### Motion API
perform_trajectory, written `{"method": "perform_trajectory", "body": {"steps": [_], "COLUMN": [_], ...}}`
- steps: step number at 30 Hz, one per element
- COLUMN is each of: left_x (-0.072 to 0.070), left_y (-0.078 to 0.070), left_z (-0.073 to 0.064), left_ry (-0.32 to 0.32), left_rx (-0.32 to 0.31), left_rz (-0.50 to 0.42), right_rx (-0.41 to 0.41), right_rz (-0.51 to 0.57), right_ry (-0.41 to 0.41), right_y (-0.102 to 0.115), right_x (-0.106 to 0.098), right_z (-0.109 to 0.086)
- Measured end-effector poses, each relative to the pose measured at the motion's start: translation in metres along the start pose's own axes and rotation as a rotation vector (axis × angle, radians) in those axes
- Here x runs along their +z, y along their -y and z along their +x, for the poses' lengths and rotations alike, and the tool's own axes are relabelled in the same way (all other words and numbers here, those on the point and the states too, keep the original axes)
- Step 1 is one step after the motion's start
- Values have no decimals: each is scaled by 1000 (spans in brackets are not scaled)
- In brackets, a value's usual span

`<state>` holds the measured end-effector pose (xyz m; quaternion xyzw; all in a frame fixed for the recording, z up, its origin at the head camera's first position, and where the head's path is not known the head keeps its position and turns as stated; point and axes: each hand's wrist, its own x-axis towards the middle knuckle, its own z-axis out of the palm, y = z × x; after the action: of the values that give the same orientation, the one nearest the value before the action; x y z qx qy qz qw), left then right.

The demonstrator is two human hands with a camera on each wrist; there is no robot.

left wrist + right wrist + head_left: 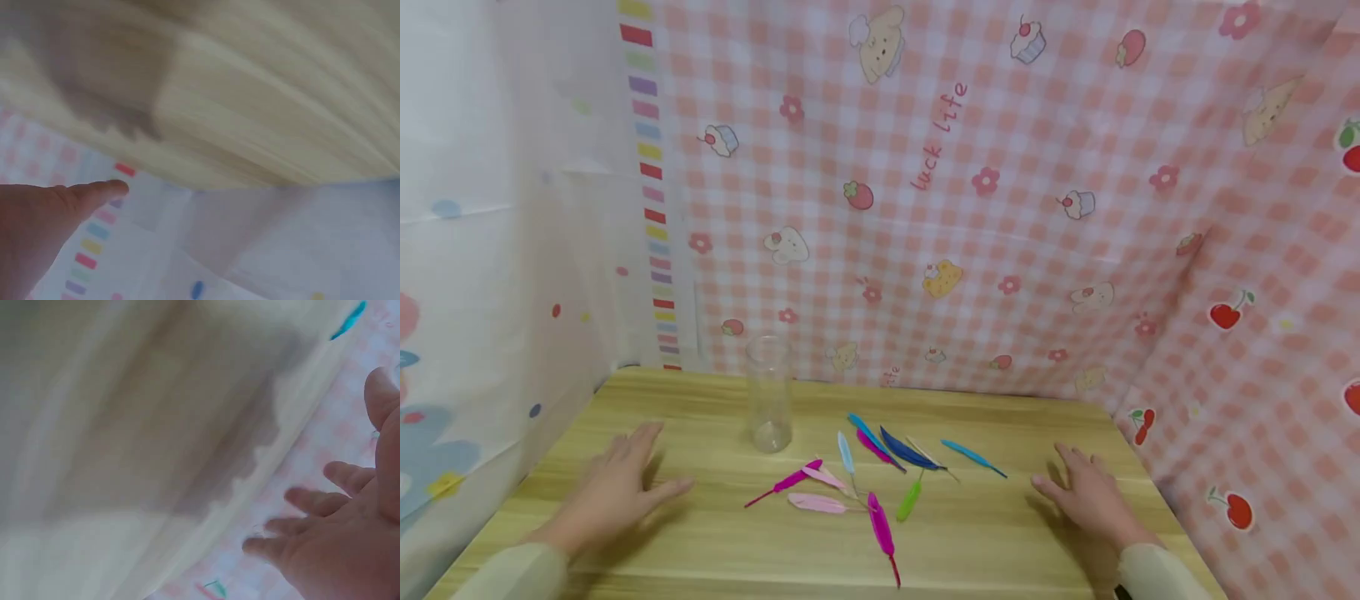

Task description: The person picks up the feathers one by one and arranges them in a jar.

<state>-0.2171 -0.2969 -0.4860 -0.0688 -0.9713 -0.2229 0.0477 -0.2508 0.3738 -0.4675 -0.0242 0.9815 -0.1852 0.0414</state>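
Observation:
My left hand [613,487] is over the left side of the wooden table, fingers loosely extended and holding nothing. On the right side my right hand [1092,496] is spread, also with nothing in it; in the right wrist view its fingers [315,503] stand apart. Between the hands lie several coloured feathers: magenta ones such as the magenta feather [881,525], a pale pink feather [817,502], a light blue feather [846,452], a dark blue feather [907,450], a green feather [910,500] and a blue feather [972,454] nearest the right hand. A clear glass cylinder [770,396] stands upright behind them, left of centre.
The wooden table [700,550] backs onto a pink checked cloth [850,250] with printed cartoons. A white cloth [460,250] hangs along the left side, and a cherry-printed cloth [1262,375] along the right.

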Motion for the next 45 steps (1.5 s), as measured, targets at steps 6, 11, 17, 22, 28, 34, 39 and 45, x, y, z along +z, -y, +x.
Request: {"method": "perform_trajectory", "body": {"steps": [6, 11, 17, 22, 28, 34, 39, 45], "left_x": [-15, -14, 16, 34, 29, 20, 23, 29], "left_y": [-48, -84, -99, -108, -121, -131, -135, -139], "left_z": [25, 47, 64, 73, 87, 97, 102, 107], "left_ry": [-6, -13, 0, -62, -167, -224, -297, -329], "left_rx": [-81, -86, -110, -133, -151, -169, -165, -156], "left_rz": [-235, -344, -414, -486, -511, -511, -507, -501], "right_rx": [-61, -96, -113, -135, -140, -185, -278, -453], "right_rz": [126, 116, 19, -56, -32, 231, 528, 652], "right_ry": [36, 51, 43, -11, -29, -97, -149, -327], "right_y": [42, 80, 103, 109, 126, 195, 289, 370], "right_x": [0, 17, 43, 56, 49, 1, -56, -68], "right_z": [21, 44, 68, 78, 82, 95, 82, 70]}}
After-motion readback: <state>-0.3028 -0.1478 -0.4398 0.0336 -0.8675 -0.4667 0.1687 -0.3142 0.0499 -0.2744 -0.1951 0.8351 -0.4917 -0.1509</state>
